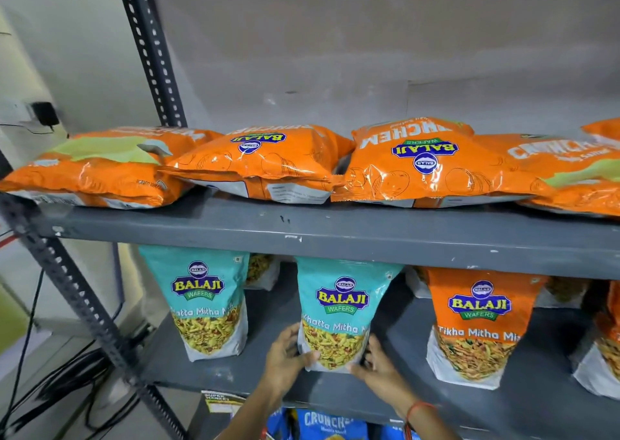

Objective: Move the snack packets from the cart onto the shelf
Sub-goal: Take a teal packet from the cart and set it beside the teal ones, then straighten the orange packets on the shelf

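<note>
A teal Khatta Mitha packet (342,308) stands upright on the lower grey shelf (208,371). My left hand (285,355) presses its lower left side and my right hand (379,369) holds its lower right corner. Another teal packet (204,298) stands to its left. An orange Tikha Mitha packet (476,325) stands to its right. Several orange wafer packets (261,161) lie flat on the upper shelf (302,228). The cart is out of view.
A dark slotted upright (151,47) frames the rack at left. Black cables (57,372) trail on the floor beside it. Blue Crunchex packets (322,423) show on the shelf below. More packets stand behind the front row and at the far right.
</note>
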`<state>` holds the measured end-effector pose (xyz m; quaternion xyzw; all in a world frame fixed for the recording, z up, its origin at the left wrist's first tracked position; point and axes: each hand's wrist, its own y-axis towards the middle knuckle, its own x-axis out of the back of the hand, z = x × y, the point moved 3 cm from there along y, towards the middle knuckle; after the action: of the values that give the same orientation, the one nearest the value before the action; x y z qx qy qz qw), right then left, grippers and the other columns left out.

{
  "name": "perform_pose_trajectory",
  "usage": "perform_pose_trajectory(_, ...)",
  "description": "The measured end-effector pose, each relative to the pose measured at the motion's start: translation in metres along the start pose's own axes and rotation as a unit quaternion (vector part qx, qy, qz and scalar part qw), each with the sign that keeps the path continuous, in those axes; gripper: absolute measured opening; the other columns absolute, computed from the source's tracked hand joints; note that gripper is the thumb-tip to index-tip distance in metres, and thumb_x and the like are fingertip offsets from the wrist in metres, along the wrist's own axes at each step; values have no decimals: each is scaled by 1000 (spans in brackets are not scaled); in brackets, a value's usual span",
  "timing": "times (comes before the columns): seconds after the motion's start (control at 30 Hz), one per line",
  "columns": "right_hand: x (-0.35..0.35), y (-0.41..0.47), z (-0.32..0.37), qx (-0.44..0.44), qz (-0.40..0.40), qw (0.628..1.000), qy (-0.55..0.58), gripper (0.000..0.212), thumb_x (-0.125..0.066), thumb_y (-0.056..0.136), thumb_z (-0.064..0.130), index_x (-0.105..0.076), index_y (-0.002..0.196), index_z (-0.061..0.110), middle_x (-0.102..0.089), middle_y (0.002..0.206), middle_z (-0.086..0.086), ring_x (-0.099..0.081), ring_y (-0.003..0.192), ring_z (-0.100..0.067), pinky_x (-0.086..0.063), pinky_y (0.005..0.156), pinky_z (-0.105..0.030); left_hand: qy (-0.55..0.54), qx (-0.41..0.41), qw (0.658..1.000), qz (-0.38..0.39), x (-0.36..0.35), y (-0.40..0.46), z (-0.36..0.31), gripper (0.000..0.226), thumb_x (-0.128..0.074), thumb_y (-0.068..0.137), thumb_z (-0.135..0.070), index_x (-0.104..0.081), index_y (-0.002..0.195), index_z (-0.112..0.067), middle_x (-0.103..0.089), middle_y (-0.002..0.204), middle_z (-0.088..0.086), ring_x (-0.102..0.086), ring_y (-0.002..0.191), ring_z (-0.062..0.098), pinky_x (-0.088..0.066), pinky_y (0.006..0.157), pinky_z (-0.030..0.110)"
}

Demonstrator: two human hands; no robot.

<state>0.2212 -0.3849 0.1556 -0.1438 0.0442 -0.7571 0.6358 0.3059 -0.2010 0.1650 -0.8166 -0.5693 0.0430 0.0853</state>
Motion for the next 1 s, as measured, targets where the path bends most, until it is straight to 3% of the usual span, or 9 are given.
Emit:
perform_pose_trajectory(0.1, 1, 2, -5, 17, -8, 1000, -3, 45, -71, 75, 23, -46, 106, 45, -62, 122, 8, -55, 117, -10, -50, 92, -22, 11, -5, 1000, -1, 1, 1, 3, 56, -77, 68, 2, -54, 118, -10, -68, 112, 8, -65, 100, 15, -56, 71, 19)
perform_pose_trajectory(0.2, 4, -9, -4, 40, -29, 999, -16, 66, -75, 70, 30, -36, 116, 57, -50, 133, 12, -47, 124, -10, -41, 108, -41, 5, -18, 999, -51, -2, -14, -2, 60, -78, 69, -1, -52, 123, -6, -64, 116, 7, -61, 106, 20, -53, 88, 30)
perform_pose_trajectory(0.3, 7, -31, 4, 33, -70, 997, -22, 85, -73, 78, 23, -20, 143, 34, -35, 137, 8, -35, 133, -15, -33, 112, -41, 18, -70, 982, -174, -2, -39, -18, 45, -79, 70, -11, -61, 112, -11, -66, 107, 6, -62, 98, 20, -49, 89, 33)
perform_pose_trajectory(0.37, 13, -50, 8, 37, -94, 995, -24, 84, -71, 81, 18, -19, 146, 29, -36, 142, 2, -35, 135, -18, -33, 111, -37, 26, -106, 976, -190, -10, -56, -35, 31, -79, 71, -19, -66, 99, -20, -70, 98, 3, -66, 89, 15, -53, 84, 32)
perform_pose_trajectory(0.5, 34, -93, 9, 53, -149, 987, -13, 73, -68, 84, 14, -28, 143, 27, -38, 148, -6, -39, 132, -18, -35, 104, -32, 32, -147, 981, -124, -49, -80, -64, 26, -78, 72, -21, -70, 96, -19, -73, 90, 2, -67, 75, 0, -55, 69, 17)
perform_pose_trajectory(0.7, 78, -149, -8, 49, -240, 970, 4, 56, -67, 84, 11, -43, 132, 30, -48, 134, -2, -47, 123, -20, -39, 92, -22, 22, -129, 991, 5, -124, -94, -62, 38, -78, 72, -12, -66, 107, -11, -70, 102, 9, -68, 80, 11, -55, 83, 32)
perform_pose_trajectory(0.8, 114, -161, -18, 32, -294, 955, 8, 55, -65, 85, 9, -43, 135, 19, -50, 133, -9, -49, 122, -27, -43, 97, -36, 25, -96, 994, 43, -155, -92, -44, 45, -76, 72, -7, -62, 115, -7, -67, 111, 13, -65, 82, 6, -54, 81, 25)
perform_pose_trajectory(0.87, 139, -160, -22, 11, -312, 950, 9, 55, -64, 87, 10, -42, 137, 14, -50, 131, -12, -50, 122, -32, -43, 104, -45, 28, -50, 996, 71, -173, -84, -28, 53, -77, 72, -6, -57, 121, -6, -63, 120, 15, -65, 93, 19, -52, 89, 32)
perform_pose_trajectory(1.0, 182, -136, -40, -43, -317, 947, 21, 63, -67, 84, 8, -37, 140, 11, -49, 136, -15, -53, 119, -30, -44, 101, -44, 44, 21, 995, 82, -205, -59, -3, 68, -76, 71, -1, -46, 132, -4, -53, 134, 18, -54, 107, 20, -47, 99, 41)
